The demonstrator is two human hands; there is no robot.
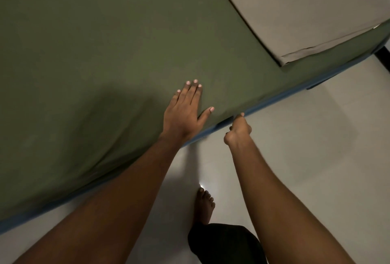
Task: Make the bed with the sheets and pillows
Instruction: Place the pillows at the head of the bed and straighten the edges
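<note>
A dark green sheet [105, 42] covers the mattress, which fills the upper left of the view. My left hand [185, 111] lies flat on the sheet near the bed's side edge, fingers spread. My right hand [239, 129] is at the side of the mattress, its fingers curled around the sheet's hanging edge where the blue mattress side [274, 100] shows. A folded grey sheet [306, 14] lies on the bed at the upper right. No pillow is visible.
A pale tiled floor [316, 147] runs along the right of the bed. My bare foot [203, 204] and a dark trouser leg [225, 242] stand close to the bed's side. A dark object [383, 56] sits by the far bed corner.
</note>
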